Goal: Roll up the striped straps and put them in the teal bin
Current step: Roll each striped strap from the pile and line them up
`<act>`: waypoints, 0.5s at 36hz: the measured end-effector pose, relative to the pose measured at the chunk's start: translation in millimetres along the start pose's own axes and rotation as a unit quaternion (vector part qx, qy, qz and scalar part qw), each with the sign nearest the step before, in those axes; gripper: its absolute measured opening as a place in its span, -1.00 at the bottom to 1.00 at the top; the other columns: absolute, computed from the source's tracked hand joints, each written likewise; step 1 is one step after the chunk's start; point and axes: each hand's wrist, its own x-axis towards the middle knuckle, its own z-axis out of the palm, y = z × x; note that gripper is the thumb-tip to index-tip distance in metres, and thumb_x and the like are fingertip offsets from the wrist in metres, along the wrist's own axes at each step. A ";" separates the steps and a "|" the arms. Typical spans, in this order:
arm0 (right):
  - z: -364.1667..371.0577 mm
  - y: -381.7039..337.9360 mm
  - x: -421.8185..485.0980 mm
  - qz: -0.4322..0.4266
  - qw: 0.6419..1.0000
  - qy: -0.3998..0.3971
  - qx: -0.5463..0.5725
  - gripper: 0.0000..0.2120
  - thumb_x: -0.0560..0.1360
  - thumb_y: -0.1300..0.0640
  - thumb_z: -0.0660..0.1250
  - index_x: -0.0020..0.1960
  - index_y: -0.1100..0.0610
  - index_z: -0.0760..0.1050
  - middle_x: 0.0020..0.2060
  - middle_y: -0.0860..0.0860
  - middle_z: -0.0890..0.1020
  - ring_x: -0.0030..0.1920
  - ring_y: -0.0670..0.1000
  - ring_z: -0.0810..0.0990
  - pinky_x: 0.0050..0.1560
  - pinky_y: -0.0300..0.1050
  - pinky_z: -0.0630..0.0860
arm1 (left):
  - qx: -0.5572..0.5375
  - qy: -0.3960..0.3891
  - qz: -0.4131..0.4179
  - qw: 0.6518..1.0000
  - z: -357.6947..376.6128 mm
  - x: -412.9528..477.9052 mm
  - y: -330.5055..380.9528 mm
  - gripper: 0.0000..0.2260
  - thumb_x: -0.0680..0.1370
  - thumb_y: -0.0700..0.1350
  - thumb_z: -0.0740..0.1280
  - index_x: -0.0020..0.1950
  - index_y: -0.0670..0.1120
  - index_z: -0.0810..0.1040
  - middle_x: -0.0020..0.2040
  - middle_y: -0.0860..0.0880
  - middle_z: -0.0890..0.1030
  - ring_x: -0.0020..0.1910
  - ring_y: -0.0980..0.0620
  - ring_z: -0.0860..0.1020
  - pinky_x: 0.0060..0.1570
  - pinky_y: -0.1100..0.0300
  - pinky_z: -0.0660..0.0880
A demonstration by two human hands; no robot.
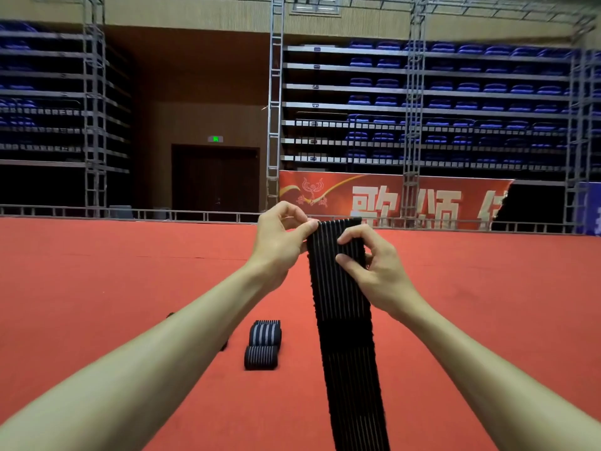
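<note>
Location: an indoor hall. A red carpet (130,271) covers the foreground and runs back to a low metal rail. Behind the rail stand tiers of folded blue seats (455,86), upright metal trusses (413,92), a red banner (374,200) with large white characters, and a dark double door (214,180) under a green exit sign (215,139).

Item in hand: one dark striped strap (344,320), unrolled. It is held up in front of the camera, roughly upright with a slight lean, its top edge level with the far rail. Its length hangs down and leaves the picture at the bottom edge. Fine pale lines run lengthwise along it.

Left hand (279,236): fingers curled, thumb and fingertips pinching the strap's top left corner.

Right hand (374,268): at the strap's right edge, a little below the top. The forefinger is curled over the front face and the thumb presses on the front lower down, so the hand has the strap in its grip. The remaining fingers are behind the strap and cannot be made out.

Both forearms are bare and reach in from the lower corners.

Other straps: two rolled striped straps lie on the carpet, left of the hanging strap and between the forearms. The farther roll (265,333) and the nearer roll (261,357) are touching, one directly behind the other. Both are apart from the hanging strap.
</note>
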 end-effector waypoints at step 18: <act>25.3 6.3 7.8 0.018 0.992 0.116 0.037 -0.62 0.45 0.45 0.37 0.17 0.11 0.53 0.03 -0.19 0.59 0.05 -0.30 0.56 0.11 -0.32 0.51 | 0.039 -0.116 0.020 0.992 4.8 -48.5 -55.6 -0.23 0.55 -0.43 0.26 0.46 0.29 0.07 0.13 -0.19 0.59 -0.05 -0.28 0.64 -0.06 -0.23 0.61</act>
